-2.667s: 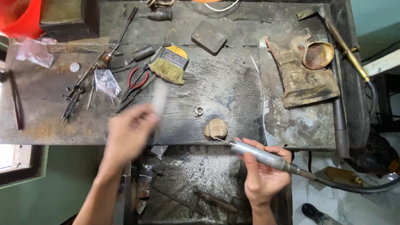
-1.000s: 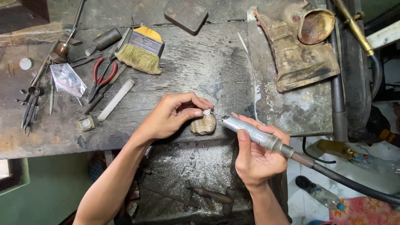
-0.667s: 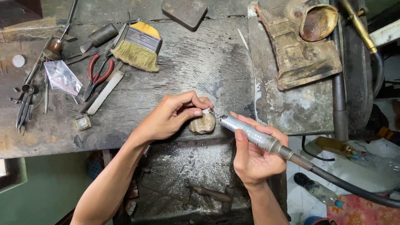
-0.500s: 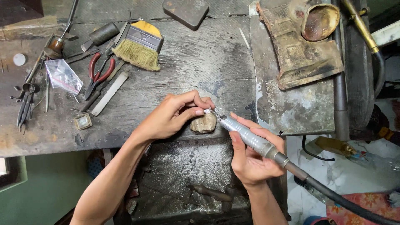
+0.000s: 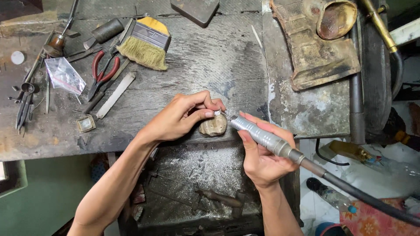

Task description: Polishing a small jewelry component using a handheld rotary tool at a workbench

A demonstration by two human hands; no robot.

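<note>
My left hand pinches a small silver ring between thumb and fingers, resting it on a worn wooden bench peg at the front edge of the dark workbench. My right hand grips a silver rotary handpiece like a pen. Its tip points up-left and meets the ring. A thick black flexible shaft runs from the handpiece off to the lower right.
A yellow-handled brush, red-handled pliers, a flat metal file, a small plastic bag, tweezers and a small square block lie at the left. A worn leather pad with a rusty bowl sits at the back right. Metal dust covers the tray below.
My left hand came from the bench's left side to the peg and took hold of the ring. The handpiece tip moved in against it. Over the last second, both hands barely shifted.
</note>
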